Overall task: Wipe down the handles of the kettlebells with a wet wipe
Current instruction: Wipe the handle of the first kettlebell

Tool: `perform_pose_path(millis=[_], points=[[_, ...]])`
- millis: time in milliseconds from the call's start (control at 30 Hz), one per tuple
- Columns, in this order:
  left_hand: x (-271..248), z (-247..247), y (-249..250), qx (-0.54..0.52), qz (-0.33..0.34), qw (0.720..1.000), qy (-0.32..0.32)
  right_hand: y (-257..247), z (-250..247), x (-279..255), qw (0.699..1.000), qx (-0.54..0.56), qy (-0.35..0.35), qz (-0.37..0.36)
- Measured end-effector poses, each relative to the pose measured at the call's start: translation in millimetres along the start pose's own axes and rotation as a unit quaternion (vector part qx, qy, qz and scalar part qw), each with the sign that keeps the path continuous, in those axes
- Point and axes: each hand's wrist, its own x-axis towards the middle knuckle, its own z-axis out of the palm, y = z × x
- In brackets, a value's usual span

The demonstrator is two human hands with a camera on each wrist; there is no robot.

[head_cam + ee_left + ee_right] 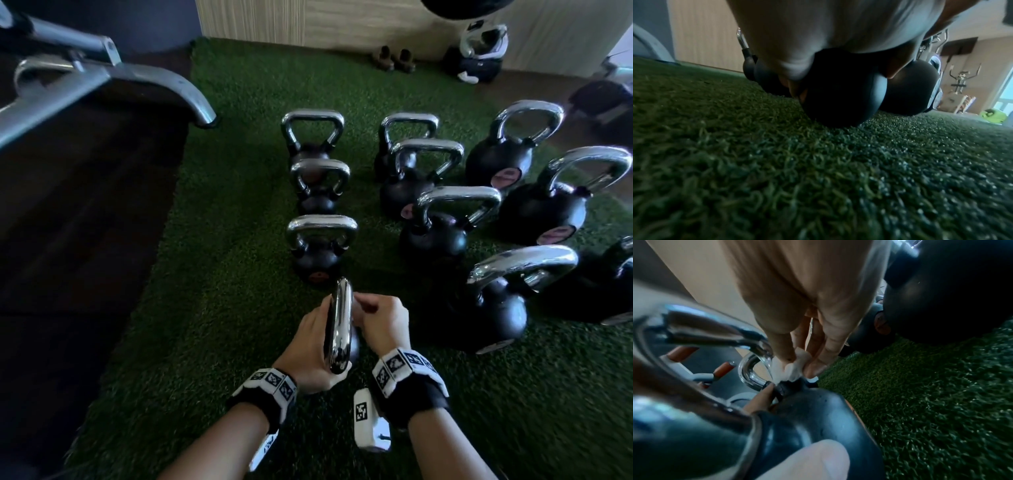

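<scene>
Two hands work on one small kettlebell (342, 339) at the near end of the left row on the green turf (212, 308). In the head view its chrome handle (338, 329) points toward the camera; the left hand (308, 353) wraps round the handle from the left, and the right hand (380, 325), fingers curled, sits against its right side. Other kettlebells (442, 222) stand in rows beyond and to the right.

From the left wrist, the palm fills the top of the picture and the black ball of the kettlebell (842, 91) rests on the turf (818, 178) under it; a larger one (910, 87) sits just behind.

From the right wrist, the right hand (803, 331) pinches a crumpled white wet wipe (789, 368) against the handle (754, 369) where it meets the black body (818, 418). A fingertip of the left hand (764, 394) touches the same joint.
</scene>
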Motion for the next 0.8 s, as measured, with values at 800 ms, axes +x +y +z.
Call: perform_pose_path(millis=[800], points=[[9,-5,-6,-0.028,-0.020,0.999,-0.021,-5,2,21,0.989,-0.032,0.017,-0.143]])
